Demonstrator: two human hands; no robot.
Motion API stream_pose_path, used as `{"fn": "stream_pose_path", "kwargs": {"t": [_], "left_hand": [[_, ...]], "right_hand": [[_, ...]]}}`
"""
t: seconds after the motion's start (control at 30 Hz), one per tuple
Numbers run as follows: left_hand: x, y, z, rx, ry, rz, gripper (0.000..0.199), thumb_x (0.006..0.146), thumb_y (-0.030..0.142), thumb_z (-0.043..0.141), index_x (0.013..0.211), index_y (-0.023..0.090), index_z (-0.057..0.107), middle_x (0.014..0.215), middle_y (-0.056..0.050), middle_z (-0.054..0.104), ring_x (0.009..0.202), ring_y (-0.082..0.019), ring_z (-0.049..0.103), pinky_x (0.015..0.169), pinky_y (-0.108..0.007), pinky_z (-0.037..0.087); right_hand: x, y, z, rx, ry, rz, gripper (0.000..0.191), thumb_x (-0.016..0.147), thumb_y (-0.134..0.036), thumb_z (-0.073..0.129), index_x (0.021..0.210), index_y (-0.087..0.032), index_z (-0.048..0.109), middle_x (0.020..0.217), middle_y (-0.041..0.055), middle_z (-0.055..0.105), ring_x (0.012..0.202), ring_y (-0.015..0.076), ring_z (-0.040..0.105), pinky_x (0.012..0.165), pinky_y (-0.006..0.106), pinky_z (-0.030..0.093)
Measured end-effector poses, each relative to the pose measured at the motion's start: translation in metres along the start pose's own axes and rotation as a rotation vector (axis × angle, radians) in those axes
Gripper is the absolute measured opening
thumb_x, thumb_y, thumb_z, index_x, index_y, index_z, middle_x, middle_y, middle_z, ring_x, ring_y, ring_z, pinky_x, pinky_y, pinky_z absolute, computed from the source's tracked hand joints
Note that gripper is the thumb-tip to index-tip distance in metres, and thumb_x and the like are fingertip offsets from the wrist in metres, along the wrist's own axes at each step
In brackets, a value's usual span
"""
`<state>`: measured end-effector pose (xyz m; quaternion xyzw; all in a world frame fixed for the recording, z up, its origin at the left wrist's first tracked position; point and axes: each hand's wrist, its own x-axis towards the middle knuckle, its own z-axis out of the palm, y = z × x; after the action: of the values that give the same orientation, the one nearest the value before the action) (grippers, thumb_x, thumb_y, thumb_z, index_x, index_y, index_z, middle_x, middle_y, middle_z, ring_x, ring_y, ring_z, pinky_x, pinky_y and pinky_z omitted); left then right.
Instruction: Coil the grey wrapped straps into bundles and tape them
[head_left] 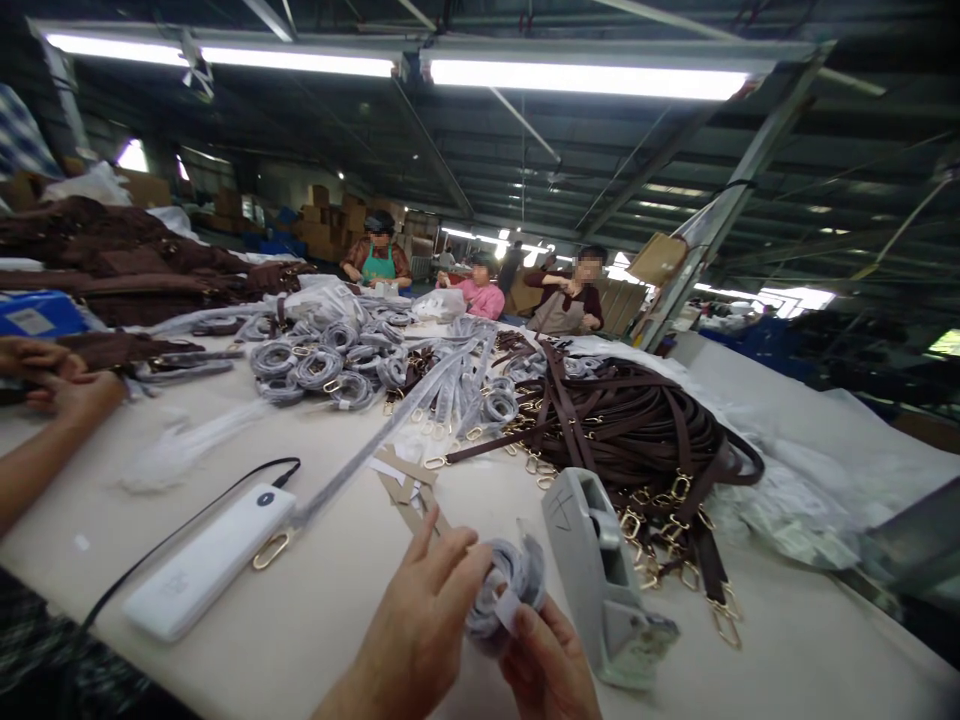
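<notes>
A coiled strap in cloudy plastic wrap (504, 590) is held between my two hands low in the view. My left hand (427, 600) presses its fingers against the coil's left side. On the right side, my right hand (544, 650) grips the coil, its thumb on a small white tab. Right of my hands stands a grey tape dispenser (592, 570). Cut brown and white paper strips (407, 478) lie just beyond my left fingers. A wrapped strap (360, 465) with a gold clasp (271, 550) stretches across the table.
A white power bank (210, 560) with a black cable lies left. Wrapped coils (319, 368) and a pile of brown straps (637, 420) cover the table's middle and right. Another person's hands (64, 385) work at the left edge. People sit across the table.
</notes>
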<state>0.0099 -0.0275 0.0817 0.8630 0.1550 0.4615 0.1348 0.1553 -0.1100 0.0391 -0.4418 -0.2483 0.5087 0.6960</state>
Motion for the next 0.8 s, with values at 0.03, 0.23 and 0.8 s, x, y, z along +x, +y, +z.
{"fn": "stream_pose_path", "kwargs": {"t": [0.03, 0.23, 0.8], "left_hand": [[0.003, -0.002, -0.004, 0.025, -0.004, -0.044, 0.041, 0.085, 0.003, 0.037, 0.12, 0.018, 0.053, 0.109, -0.011, 0.067, 0.108, -0.022, 0.061, 0.115, -0.05, 0.029], [0.016, 0.004, -0.023, -0.405, -0.205, -0.62, 0.026, 0.091, 0.02, 0.038, 0.091, 0.019, 0.064, 0.091, -0.005, 0.068, 0.088, -0.02, 0.061, 0.081, -0.031, 0.048], [0.018, 0.001, 0.01, -0.911, -0.247, -0.955, 0.009, 0.066, 0.025, 0.057, 0.063, 0.017, 0.056, 0.059, 0.004, 0.051, 0.06, -0.012, 0.043, 0.06, -0.024, 0.033]], "right_hand": [[0.0, -0.001, -0.001, 0.006, 0.007, 0.005, 0.037, 0.068, -0.048, 0.082, 0.091, -0.021, 0.073, 0.059, 0.0007, 0.067, 0.044, 0.013, 0.053, 0.043, 0.024, 0.041], [-0.002, -0.007, -0.005, 0.02, 0.038, -0.012, 0.036, 0.064, -0.046, 0.084, 0.086, -0.019, 0.073, 0.05, -0.0028, 0.058, 0.04, 0.0099, 0.045, 0.042, 0.022, 0.039], [-0.007, -0.009, -0.001, 0.032, 0.003, 0.008, 0.045, 0.058, -0.049, 0.087, 0.092, -0.022, 0.077, 0.073, 0.004, 0.071, 0.06, 0.0159, 0.057, 0.059, 0.026, 0.046]]}}
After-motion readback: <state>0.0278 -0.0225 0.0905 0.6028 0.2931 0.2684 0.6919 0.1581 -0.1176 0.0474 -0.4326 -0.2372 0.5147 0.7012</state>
